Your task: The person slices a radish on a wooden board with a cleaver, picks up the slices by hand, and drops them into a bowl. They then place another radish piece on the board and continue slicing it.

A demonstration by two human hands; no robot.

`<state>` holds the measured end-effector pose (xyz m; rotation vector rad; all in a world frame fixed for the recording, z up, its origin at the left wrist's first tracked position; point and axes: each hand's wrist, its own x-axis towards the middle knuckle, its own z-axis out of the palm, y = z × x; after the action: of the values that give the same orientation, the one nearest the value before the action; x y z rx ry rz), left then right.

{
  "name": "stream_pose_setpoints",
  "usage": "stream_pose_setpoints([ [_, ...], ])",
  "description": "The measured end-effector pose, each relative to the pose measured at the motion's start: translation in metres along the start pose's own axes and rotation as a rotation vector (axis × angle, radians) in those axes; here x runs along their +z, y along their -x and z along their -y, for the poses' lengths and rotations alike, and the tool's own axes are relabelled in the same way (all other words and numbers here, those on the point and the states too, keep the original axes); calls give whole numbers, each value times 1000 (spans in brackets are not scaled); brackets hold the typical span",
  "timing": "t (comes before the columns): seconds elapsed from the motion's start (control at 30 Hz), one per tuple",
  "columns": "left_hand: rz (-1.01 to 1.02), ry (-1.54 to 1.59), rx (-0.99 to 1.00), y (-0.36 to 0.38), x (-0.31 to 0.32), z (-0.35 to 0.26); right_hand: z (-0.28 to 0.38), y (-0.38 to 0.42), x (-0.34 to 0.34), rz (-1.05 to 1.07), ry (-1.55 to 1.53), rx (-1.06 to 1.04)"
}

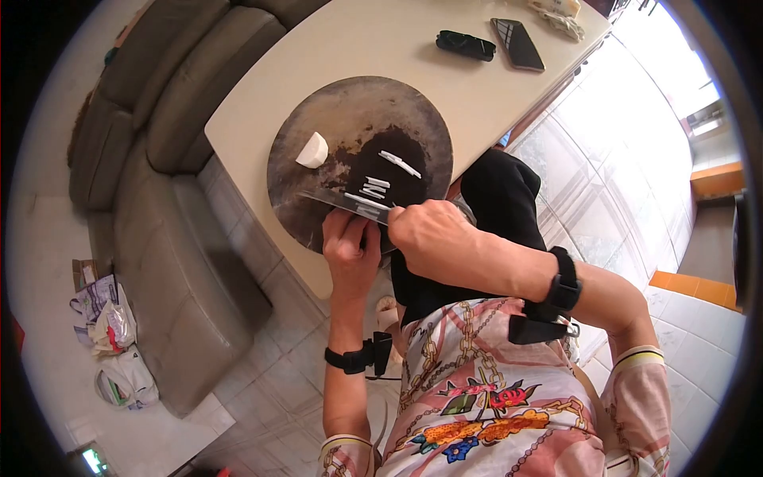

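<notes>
My right hand (433,234) is wrapped round the handle of a kitchen knife (340,201). Its blade lies across the lower part of a round, dark-stained cutting board (358,99), tip pointing left. Close against the near side of the blade is my left hand (350,242), fingers curled and pressed together; what they hold is hidden. Thin white strips (375,187) lie just beyond the blade, with some white by its edge. Farther off rests a small bundle of white strips (400,164). A half-round white chunk of food (312,150) sits at the board's left.
The board stands on a cream table (254,87). At the table's far end are a black case (465,45), a phone (517,44) and a plastic bag (560,20). A grey leather sofa (171,262) runs along the left, with bags (111,326) on a surface beyond it.
</notes>
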<state>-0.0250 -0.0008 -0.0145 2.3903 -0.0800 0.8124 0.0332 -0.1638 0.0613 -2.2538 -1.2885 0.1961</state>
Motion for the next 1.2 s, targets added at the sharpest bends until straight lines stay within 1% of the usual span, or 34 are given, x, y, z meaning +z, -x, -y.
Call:
stream_pose_setpoints([
  [0.1,14,-1,-4,0,0,-1,-3,-11,8,-12,20,4],
  [0.17,-43,9,-3,1,3,-2,-8,-8,9,-96,-30,-28],
  [0.2,-45,9,-6,1,2,-2,-7,-5,5,-93,-30,-30],
  [0.27,-28,-26,-18,1,3,-3,0,5,-6,-13,-14,16],
  [0.37,-22,-7,-31,2,3,-1,2,12,-10,15,-25,24],
  [0.47,-17,0,-31,3,3,2,2,12,-4,-28,-1,2],
  [0.6,-41,-1,-14,-1,4,-1,9,2,2,7,32,19],
  [0.7,-59,-24,39,0,3,-2,6,-7,11,-32,77,-7],
  [0.77,-53,-16,-9,0,2,-5,-1,-8,12,-108,9,3],
  [0.9,-80,0,3,1,6,-2,2,10,-7,-21,-2,24],
  [1.1,-58,-7,-2,2,2,-1,9,11,-7,30,24,30],
  [1.2,-49,-11,-5,1,3,-2,6,-1,8,-24,52,0],
])
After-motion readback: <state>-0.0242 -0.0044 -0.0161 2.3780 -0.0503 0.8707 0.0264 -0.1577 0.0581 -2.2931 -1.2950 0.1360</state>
